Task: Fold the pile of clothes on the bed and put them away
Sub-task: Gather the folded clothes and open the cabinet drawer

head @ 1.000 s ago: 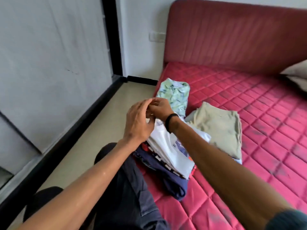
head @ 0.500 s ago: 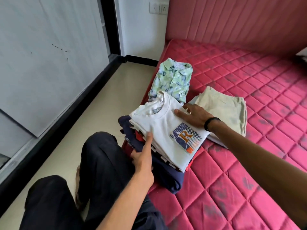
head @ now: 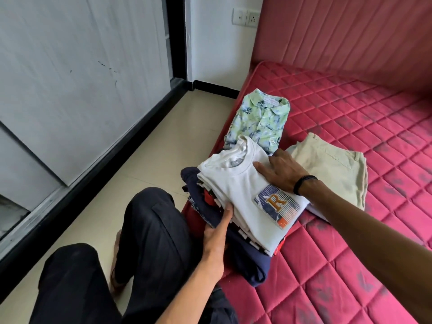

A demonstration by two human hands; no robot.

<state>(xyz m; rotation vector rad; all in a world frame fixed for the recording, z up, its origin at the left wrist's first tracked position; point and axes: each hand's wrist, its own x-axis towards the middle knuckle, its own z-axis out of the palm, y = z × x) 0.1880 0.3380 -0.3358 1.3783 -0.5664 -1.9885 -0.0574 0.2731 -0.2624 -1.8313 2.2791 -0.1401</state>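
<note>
A stack of folded clothes sits at the near edge of the red quilted mattress [head: 350, 127]. On top lies a white T-shirt [head: 243, 195] with an "R" print; dark navy garments [head: 247, 258] lie under it. My right hand [head: 280, 171] rests flat on the white shirt with straight fingers. My left hand [head: 216, 235] presses against the stack's near side, thumb up along the shirt edges. A folded green floral shirt [head: 259, 118] lies behind the stack. Folded beige trousers [head: 332, 169] lie to its right.
I sit on the beige tiled floor [head: 131, 183] beside the bed, my legs in dark trousers [head: 149, 242]. A grey wardrobe door [head: 77, 78] with a black base runs along the left. The padded red headboard [head: 346, 36] stands behind, with wall sockets [head: 245, 17] beside it.
Both hands came apart from above the stack. The right hand settled flat on the white shirt and the left moved to the stack's near side. The view tilted downward.
</note>
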